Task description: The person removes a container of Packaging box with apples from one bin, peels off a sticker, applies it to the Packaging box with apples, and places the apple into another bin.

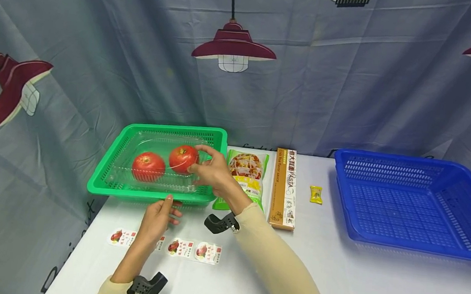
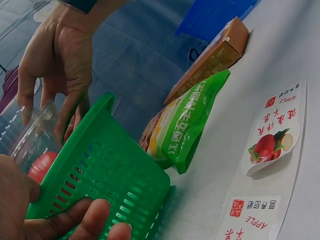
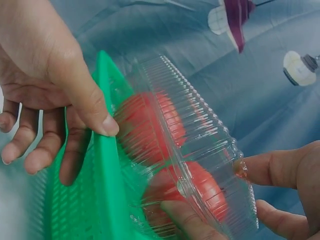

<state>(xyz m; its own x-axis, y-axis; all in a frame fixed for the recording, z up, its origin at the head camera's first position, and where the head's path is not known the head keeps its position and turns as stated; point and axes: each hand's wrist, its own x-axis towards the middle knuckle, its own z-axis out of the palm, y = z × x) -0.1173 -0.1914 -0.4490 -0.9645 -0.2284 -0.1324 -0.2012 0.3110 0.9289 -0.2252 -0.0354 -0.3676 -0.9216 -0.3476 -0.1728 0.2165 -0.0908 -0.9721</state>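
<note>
Left hand (image 1: 159, 219) fingers curled on green basket (image 1: 107, 172) front wall, right hand (image 1: 212, 171) pinching the clear tomato clamshell (image 1: 153, 177) inside it.

Tomatoes (image 1: 148, 166): two. Baskets (image 1: 215, 138): two. Apple stickers (image 1: 207, 252): four visible.

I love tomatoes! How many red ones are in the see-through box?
2. Both round red tomatoes sit side by side inside the clear plastic clamshell box in the green plastic basket: the left tomato and the right tomato, next to the right hand. None seem hidden.
</note>
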